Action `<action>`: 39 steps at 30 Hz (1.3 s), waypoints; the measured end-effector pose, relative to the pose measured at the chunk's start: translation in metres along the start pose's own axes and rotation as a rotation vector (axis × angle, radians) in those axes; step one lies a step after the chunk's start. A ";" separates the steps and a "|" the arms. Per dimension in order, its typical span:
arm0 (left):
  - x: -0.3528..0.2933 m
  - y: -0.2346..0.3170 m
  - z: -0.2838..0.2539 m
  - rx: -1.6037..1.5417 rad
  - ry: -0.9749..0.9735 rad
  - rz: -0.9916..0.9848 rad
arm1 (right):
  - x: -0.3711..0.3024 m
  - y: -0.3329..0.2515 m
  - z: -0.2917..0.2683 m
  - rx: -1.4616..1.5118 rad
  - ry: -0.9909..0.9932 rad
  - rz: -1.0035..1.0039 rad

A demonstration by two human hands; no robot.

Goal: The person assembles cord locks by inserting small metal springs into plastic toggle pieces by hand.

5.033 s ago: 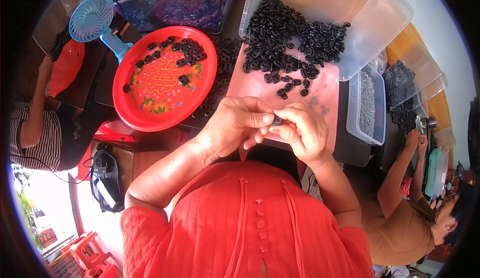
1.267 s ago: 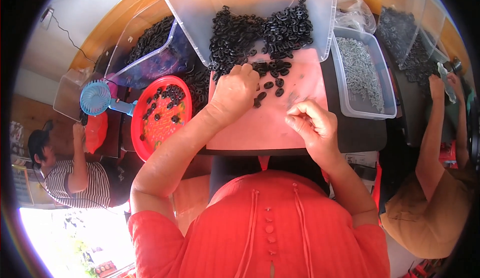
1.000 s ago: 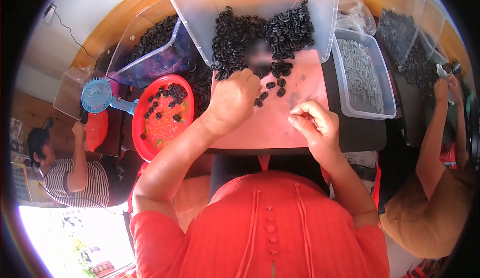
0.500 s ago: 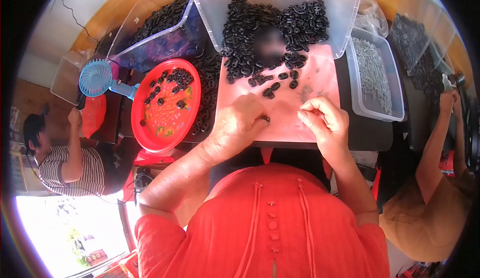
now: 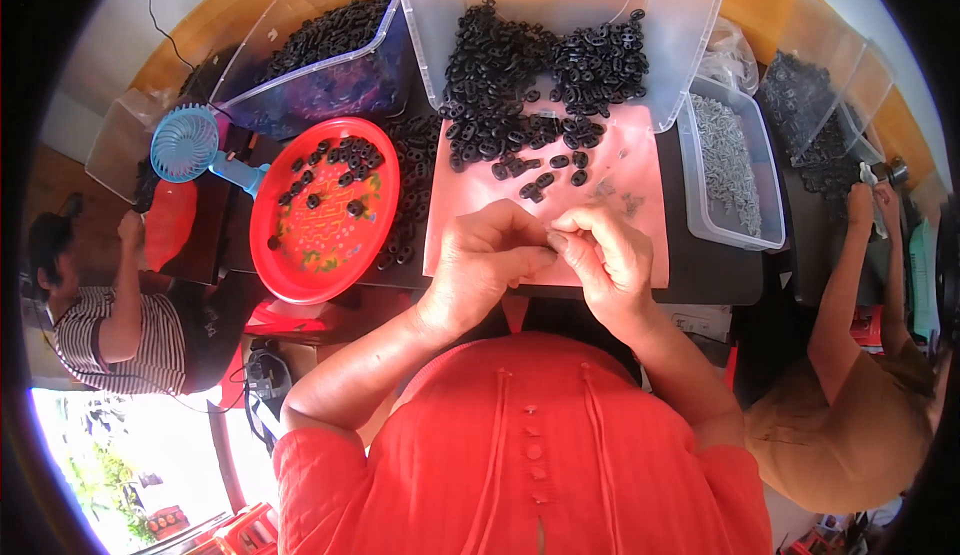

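My left hand and my right hand meet over the near part of a pink sheet, their fingertips almost touching. Both are closed in a pinch. The left fingers hide most of a small black plastic piece, which showed at their tips in the earlier picture. Whatever the right thumb and forefinger pinch is too small to make out. Just beyond my hands lie several loose black two-holed oval pieces. Behind them a large heap of the same pieces spills from a clear plastic bin lying on its side.
On the left stand a red tray with some black pieces, a blue hand fan and a bin of black pieces. A clear box on the right holds small silvery metal parts. Co-workers sit on both sides.
My hands have come together from apart: the right one moved left until its fingertips reached the left one's. The whole view has shifted slightly.
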State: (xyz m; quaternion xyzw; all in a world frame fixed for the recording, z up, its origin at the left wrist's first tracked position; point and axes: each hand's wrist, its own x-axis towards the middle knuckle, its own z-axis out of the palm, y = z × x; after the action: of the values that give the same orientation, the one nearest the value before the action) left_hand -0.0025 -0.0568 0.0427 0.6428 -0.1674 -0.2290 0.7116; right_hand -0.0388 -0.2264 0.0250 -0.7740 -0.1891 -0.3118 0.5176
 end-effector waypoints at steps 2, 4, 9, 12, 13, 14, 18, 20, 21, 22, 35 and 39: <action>0.000 0.000 -0.002 -0.080 0.039 -0.035 | -0.002 0.001 0.005 0.058 0.027 0.068; -0.003 -0.004 -0.003 -0.140 0.073 -0.042 | -0.001 -0.003 0.006 0.065 0.028 0.077; -0.004 -0.015 0.003 -0.176 0.155 -0.072 | -0.013 -0.003 0.014 0.160 0.050 0.243; -0.005 -0.014 -0.001 -0.114 0.101 -0.100 | -0.014 -0.004 0.016 0.183 0.070 0.281; -0.006 -0.012 -0.002 -0.117 0.104 -0.099 | -0.014 -0.004 0.016 0.183 0.066 0.280; -0.006 -0.011 -0.003 0.006 0.058 -0.072 | -0.014 -0.003 0.016 0.189 0.074 0.257; -0.008 -0.004 -0.004 0.057 0.005 -0.087 | -0.019 0.001 0.016 0.172 0.057 0.231; -0.009 -0.009 -0.007 0.008 0.006 -0.091 | -0.019 0.000 0.016 0.189 0.055 0.235; -0.009 -0.010 -0.007 -0.040 0.005 -0.095 | -0.019 0.000 0.016 0.204 0.055 0.239; -0.011 -0.010 -0.007 -0.040 0.004 -0.095 | -0.019 -0.001 0.016 0.203 0.055 0.239; -0.015 -0.010 -0.004 -0.145 0.080 -0.117 | -0.019 -0.006 0.013 0.219 0.056 0.264; -0.016 -0.013 -0.002 -0.193 0.113 -0.099 | -0.018 -0.004 0.015 0.238 0.060 0.237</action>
State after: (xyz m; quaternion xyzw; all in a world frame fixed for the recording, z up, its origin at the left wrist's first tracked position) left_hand -0.0166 -0.0473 0.0305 0.5907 -0.0725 -0.2421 0.7663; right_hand -0.0498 -0.2102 0.0116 -0.7145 -0.1164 -0.2471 0.6442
